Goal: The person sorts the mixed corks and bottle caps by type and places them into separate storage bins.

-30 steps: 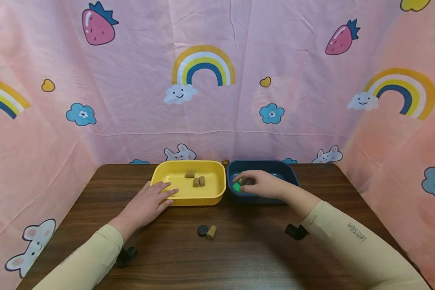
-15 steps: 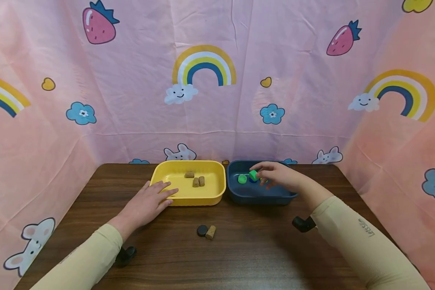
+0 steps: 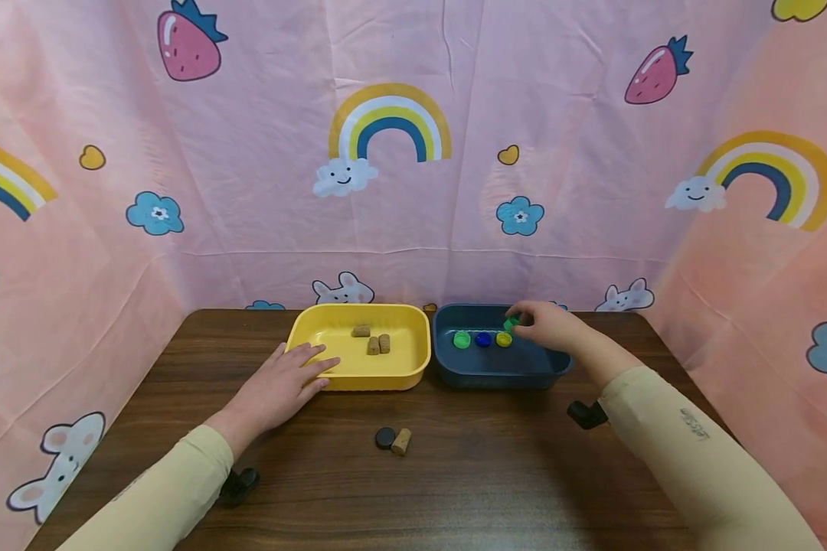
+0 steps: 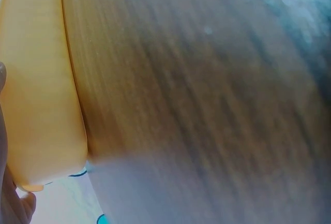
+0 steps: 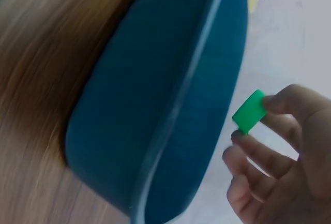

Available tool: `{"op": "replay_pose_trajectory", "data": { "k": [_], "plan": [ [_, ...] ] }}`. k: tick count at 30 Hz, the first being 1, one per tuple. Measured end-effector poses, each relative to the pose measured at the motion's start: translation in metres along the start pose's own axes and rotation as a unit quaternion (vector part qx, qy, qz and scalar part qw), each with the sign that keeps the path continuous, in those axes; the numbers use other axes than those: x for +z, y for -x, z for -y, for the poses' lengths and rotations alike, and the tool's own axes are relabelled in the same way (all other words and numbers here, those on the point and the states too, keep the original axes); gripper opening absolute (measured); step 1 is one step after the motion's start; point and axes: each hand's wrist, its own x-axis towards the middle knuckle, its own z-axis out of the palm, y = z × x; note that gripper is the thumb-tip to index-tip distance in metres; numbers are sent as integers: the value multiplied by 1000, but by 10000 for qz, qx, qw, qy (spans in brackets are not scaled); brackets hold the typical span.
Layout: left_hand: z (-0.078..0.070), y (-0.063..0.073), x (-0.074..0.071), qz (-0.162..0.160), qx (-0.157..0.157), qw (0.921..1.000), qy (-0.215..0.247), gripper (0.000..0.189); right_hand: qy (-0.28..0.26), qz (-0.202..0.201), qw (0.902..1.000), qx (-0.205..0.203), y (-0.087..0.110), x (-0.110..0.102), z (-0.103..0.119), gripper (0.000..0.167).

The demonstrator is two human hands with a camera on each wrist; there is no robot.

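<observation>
Over the right part of the dark blue tray point(image 3: 496, 380), my right hand point(image 3: 550, 329) pinches a green bottle cap point(image 5: 250, 111) between thumb and fingertips. Inside that tray lie a light green cap point(image 3: 462, 340), a blue cap point(image 3: 483, 339) and a yellow cap point(image 3: 504, 339) in a row. My left hand point(image 3: 282, 386) rests with spread, fairly straight fingers on the left front rim of the yellow tray point(image 3: 368, 383). Three corks point(image 3: 361, 331) lie in the yellow tray. In the left wrist view only bits of that hand show, beside the yellow wall.
A black round cap point(image 3: 385, 438) and another cork point(image 3: 401, 442) lie side by side on the wooden table point(image 3: 413, 497), in front of the trays. The trays stand side by side near a patterned cloth backdrop point(image 3: 413, 214) that also runs along both sides.
My right hand has moved rightward across the blue tray with the green cap. The blue and yellow caps have come into sight. My left hand has stayed on the yellow tray.
</observation>
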Motion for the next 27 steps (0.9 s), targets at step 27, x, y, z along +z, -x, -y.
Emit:
{"op": "replay_pose_trajectory", "data": {
  "k": [27],
  "plan": [
    [0, 0, 2, 0, -10, 10000, 51, 45, 2591, 169, 9638, 610, -32, 36, -23, 32]
  ]
}}
